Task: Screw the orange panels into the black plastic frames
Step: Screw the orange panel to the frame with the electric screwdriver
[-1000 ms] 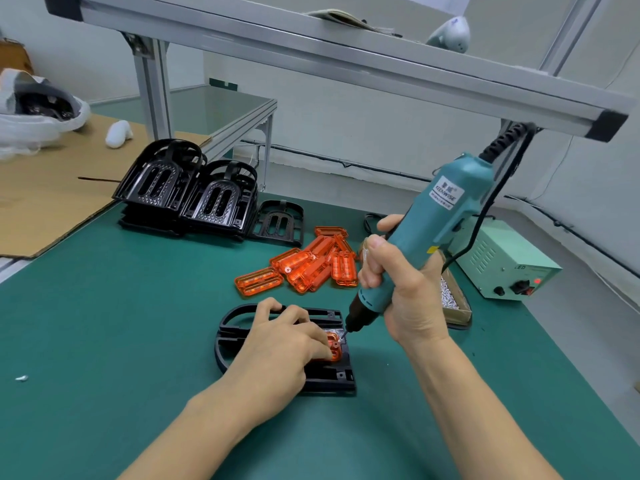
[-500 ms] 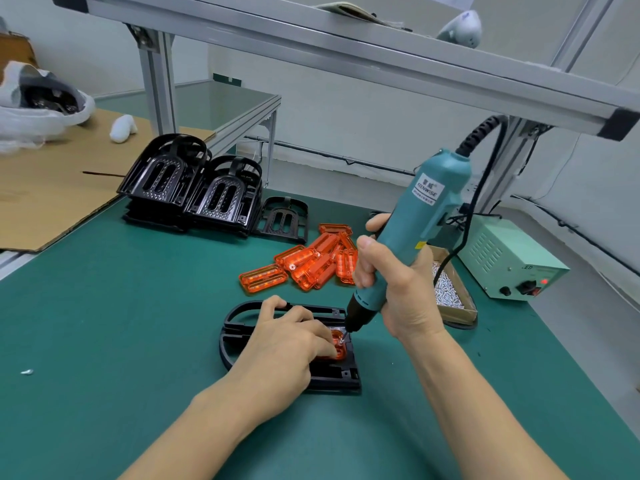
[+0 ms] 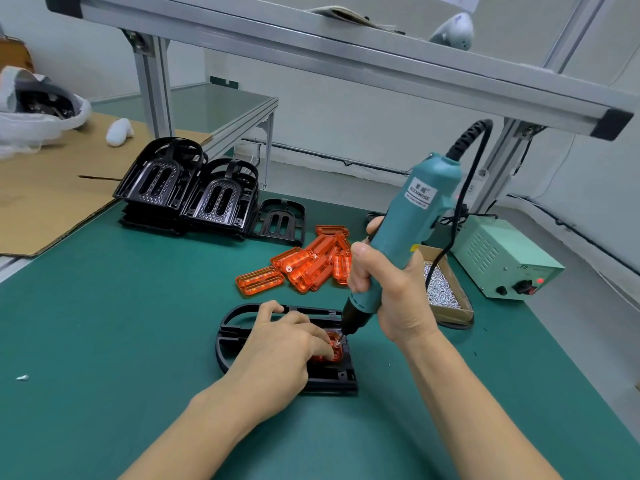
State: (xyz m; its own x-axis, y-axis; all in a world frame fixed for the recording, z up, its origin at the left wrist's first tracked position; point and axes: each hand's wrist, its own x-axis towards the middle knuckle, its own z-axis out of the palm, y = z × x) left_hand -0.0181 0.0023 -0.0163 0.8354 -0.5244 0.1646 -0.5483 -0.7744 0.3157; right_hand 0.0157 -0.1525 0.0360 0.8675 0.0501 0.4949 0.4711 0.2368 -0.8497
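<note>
Cardboard box (image 3: 465,310) holds a heap of silver screws (image 3: 439,287).

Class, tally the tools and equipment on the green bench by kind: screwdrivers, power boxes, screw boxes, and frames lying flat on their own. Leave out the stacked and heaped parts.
Screwdrivers: 1
Power boxes: 1
Screw boxes: 1
Flat frames: 2
Total: 5

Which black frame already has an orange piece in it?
The black frame lying flat under the left hand. An orange panel sits in it; the frames stacked behind have none.
</note>
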